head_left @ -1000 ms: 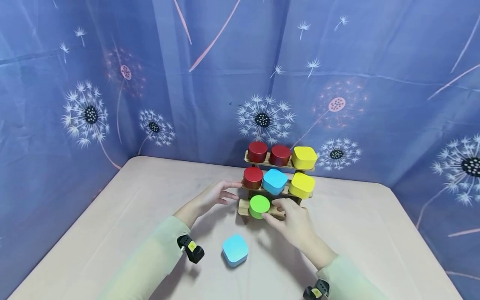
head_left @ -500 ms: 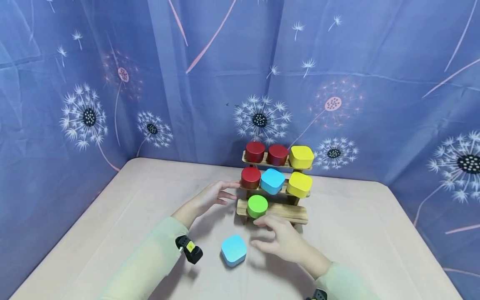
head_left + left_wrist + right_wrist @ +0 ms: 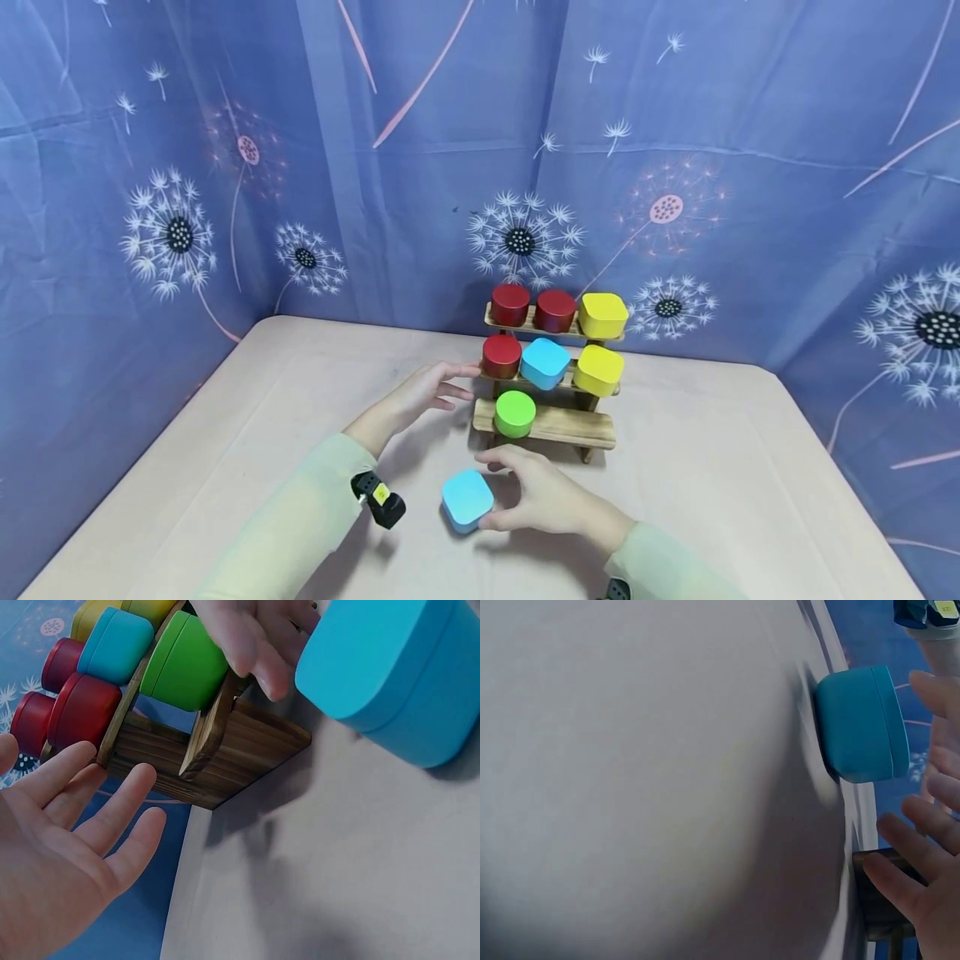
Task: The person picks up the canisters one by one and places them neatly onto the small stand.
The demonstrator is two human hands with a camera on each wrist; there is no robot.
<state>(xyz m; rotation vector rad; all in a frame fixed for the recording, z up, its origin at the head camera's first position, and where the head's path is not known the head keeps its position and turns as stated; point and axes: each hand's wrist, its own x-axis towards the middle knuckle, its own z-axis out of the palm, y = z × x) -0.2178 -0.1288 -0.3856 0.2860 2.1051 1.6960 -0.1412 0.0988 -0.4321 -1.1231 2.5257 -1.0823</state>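
Observation:
On the table lies a light-blue rounded-square box, seen close up in both wrist views. My right hand is beside it, thumb and fingers parted around its right side without a visible grip. A three-tier wooden stand is behind. Its lowest tier bears a green round tin at the left. My left hand has its fingers extended, the fingertips by the left end of the middle tier, near a red round tin; whether they touch is unclear.
Next to that red tin, the middle tier also has another blue box and a yellow box. Two red tins and a yellow box fill the top tier. Behind the table hangs a blue dandelion curtain.
My right hand has left the green tin on the lowest tier and come down and left to the blue box on the table. The left hand stays by the stand.

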